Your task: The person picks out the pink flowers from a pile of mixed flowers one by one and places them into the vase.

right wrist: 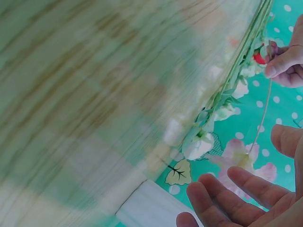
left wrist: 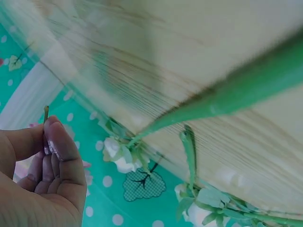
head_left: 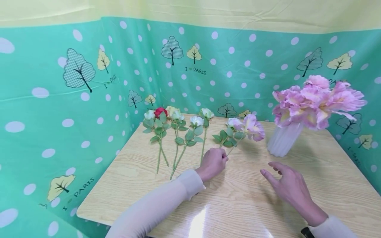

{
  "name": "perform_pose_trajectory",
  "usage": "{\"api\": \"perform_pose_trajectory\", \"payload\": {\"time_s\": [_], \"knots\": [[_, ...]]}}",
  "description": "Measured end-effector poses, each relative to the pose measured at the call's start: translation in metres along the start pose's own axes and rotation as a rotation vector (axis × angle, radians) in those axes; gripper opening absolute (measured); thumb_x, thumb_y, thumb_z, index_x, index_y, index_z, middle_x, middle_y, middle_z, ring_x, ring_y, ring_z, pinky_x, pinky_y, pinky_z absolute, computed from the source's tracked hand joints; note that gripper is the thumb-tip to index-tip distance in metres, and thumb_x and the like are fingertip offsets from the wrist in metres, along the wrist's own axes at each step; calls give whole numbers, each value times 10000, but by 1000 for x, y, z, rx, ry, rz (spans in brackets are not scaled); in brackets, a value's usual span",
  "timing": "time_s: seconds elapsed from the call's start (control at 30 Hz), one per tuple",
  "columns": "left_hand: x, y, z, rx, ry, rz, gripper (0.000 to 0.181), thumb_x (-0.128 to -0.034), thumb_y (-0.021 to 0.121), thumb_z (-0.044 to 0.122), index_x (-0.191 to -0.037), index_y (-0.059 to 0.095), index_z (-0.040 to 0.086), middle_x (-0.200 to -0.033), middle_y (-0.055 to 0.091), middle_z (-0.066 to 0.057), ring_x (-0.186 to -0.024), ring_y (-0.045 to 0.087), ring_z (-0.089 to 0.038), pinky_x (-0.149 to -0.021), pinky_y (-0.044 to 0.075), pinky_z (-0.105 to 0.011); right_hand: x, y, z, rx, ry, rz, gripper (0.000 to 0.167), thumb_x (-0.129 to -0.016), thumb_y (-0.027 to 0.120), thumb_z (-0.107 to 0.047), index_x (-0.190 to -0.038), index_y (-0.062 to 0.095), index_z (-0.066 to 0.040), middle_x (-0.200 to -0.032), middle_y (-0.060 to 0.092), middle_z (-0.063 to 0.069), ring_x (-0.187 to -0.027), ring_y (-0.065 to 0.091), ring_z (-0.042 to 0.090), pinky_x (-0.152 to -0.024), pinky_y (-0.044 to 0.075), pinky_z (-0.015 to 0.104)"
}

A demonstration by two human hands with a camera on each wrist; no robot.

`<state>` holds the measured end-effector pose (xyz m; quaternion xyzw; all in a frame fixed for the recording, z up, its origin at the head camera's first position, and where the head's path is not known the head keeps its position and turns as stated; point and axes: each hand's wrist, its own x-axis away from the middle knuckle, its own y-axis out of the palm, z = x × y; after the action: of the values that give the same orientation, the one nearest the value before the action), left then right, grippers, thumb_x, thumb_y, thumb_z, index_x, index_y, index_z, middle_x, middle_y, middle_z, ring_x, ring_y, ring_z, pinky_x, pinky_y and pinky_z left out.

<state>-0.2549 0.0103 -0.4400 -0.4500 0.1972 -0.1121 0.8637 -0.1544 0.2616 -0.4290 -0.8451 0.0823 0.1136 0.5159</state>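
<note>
My left hand [head_left: 212, 163] pinches the thin stem of a pink-purple artificial flower [head_left: 254, 128] between thumb and fingers, just above the table. In the left wrist view the stem's cut end [left wrist: 46, 113] pokes up past the fingertips. A pale rose [head_left: 234, 123] with green leaves lies just beyond that hand, partly behind the pink flower. My right hand [head_left: 290, 185] hovers over the table with fingers spread and loosely bent, holding nothing. Beyond it stands a white ribbed vase [head_left: 285, 140] filled with pink-purple flowers [head_left: 315, 102].
Several artificial roses lie in a row on the wooden table [head_left: 238, 201]: a red rose [head_left: 160, 112], a white rose [head_left: 196, 121] and a greenish-white rose [head_left: 207, 113] among them. A green dotted curtain [head_left: 244, 66] hangs behind and at both sides.
</note>
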Motion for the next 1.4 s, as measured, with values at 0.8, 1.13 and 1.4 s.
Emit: {"api": "perform_pose_trajectory", "payload": {"time_s": [0.8,1.13,1.4], "knots": [[32,0,19,185,96,37,136,-942,742,98,-807,737,79,-698,693,52,-540,520,41,-530,444,-117,-4,-2,-4,-12,-11,7,572,-978,666,-488,-1290,663,-9,-1162,701,272,-905,707,432,-723,539,598],[43,1,26,139,166,67,129,-927,756,107,-799,743,111,-714,716,62,-549,490,88,-533,415,-81,-3,-2,-6,-46,13,7,553,-987,648,-502,-1274,679,-30,-1146,709,259,-979,688,449,-758,538,606],[48,2,29,121,195,50,104,-936,749,108,-832,756,102,-743,731,55,-579,527,98,-564,430,-65,-2,0,-9,-99,20,36,487,-986,661,-477,-1218,715,-51,-1058,746,194,-962,700,416,-754,544,589]]}}
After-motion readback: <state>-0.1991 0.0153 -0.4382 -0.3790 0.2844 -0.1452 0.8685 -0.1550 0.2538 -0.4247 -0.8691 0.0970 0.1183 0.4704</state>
